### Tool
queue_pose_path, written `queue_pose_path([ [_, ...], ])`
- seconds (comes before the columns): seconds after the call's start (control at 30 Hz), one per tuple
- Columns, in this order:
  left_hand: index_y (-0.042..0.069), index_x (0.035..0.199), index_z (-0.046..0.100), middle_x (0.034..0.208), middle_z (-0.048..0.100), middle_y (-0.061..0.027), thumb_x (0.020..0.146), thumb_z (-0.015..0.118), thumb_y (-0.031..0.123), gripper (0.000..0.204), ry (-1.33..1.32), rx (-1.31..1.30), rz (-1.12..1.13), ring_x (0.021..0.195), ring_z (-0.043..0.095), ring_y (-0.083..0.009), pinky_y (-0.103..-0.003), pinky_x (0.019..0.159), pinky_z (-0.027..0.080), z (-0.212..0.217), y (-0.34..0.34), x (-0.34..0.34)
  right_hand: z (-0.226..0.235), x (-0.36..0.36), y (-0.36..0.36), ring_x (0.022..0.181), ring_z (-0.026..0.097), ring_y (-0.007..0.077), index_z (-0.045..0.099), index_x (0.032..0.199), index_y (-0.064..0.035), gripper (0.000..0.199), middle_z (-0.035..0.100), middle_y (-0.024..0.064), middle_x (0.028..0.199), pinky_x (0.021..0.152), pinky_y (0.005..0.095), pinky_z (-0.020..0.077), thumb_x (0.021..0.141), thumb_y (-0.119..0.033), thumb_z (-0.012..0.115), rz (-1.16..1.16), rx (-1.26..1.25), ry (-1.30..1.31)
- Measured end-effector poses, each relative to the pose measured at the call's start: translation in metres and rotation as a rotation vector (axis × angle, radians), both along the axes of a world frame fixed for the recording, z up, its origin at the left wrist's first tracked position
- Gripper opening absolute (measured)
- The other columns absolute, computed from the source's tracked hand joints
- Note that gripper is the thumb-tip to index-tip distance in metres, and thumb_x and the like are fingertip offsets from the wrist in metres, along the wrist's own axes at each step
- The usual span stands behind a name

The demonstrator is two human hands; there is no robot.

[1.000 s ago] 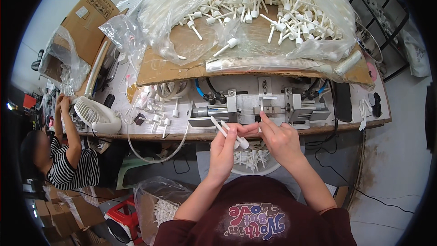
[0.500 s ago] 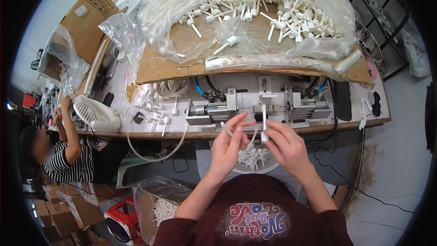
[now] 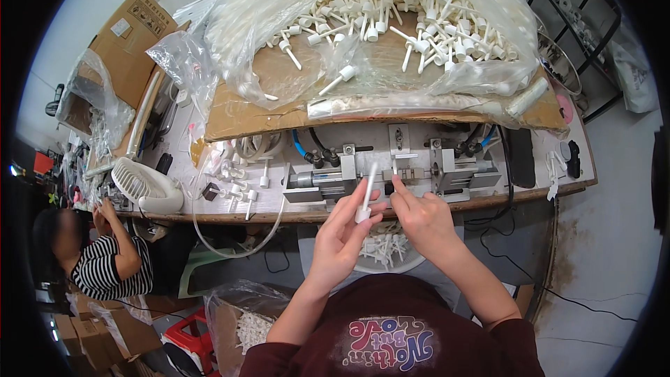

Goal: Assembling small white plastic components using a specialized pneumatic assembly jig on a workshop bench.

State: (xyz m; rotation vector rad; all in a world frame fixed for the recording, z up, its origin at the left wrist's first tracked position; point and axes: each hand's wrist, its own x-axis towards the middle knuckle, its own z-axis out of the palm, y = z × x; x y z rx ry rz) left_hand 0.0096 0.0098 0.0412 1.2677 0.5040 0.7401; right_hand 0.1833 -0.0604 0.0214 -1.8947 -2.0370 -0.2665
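My left hand [image 3: 337, 241] is closed round a white plastic stick with a wide cap [image 3: 369, 192]. The stick tilts upward, its cap low against my fingers. My right hand [image 3: 423, 222] is at the bench edge with its fingers bent together and their tips at the middle of a metal clamping fixture [image 3: 408, 174]. A thin pale piece shows just above those fingertips; what they grip is mostly hidden. Below my hands, a white basin [image 3: 391, 260] holds many white plastic pieces.
Air cylinders [image 3: 322, 180] with hoses flank the fixture. Behind it, a cardboard sheet [image 3: 269, 113] bears a plastic bag of capped sticks [image 3: 380, 10]. Loose capped sticks [image 3: 251, 199] and a white fan [image 3: 145, 185] stand leftward. A person in a striped shirt [image 3: 112, 269] sits at far left.
My right hand has moved up to the fixture, and the stick upright in its fingers no longer shows there. The stick in my left hand now points up. My view has shifted slightly.
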Motion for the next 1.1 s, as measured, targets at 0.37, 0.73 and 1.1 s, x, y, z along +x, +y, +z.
queue_pose_path([
  [0.37,-0.003,0.107,0.071,0.112,0.063,-0.0125,0.073,0.079,-0.010,0.036,0.171,0.511,0.182,0.091,0.069,-0.0168,-0.026,0.075,0.062,0.017,-0.002,-0.008,0.131,0.127,0.090,0.097,0.064,0.0340,0.066,0.103,-0.0045,0.022,0.067,0.0157,0.098,0.083,0.0427,0.0522,0.085,0.002,0.056,-0.166,0.426,0.099],
  [0.73,0.004,0.107,0.074,0.124,0.064,-0.0112,0.074,0.078,-0.002,0.033,0.336,0.828,0.103,0.083,0.069,-0.0160,-0.028,0.074,0.057,-0.005,-0.011,-0.007,0.120,0.205,0.150,0.131,0.044,0.0367,0.044,0.144,-0.0160,0.083,0.047,0.0208,0.137,0.108,0.0415,0.0425,0.066,0.007,0.064,-0.374,-0.420,-0.201],
  [1.1,0.005,0.108,0.072,0.123,0.067,-0.0098,0.074,0.078,0.005,0.035,0.351,1.153,0.240,0.087,0.069,-0.0217,-0.031,0.074,0.056,-0.027,0.002,0.024,0.105,0.124,0.184,0.118,0.058,0.0383,0.050,0.137,-0.0105,0.065,0.052,0.0219,0.130,0.098,0.0429,0.0496,0.076,-0.021,0.068,-0.234,-0.383,0.229],
])
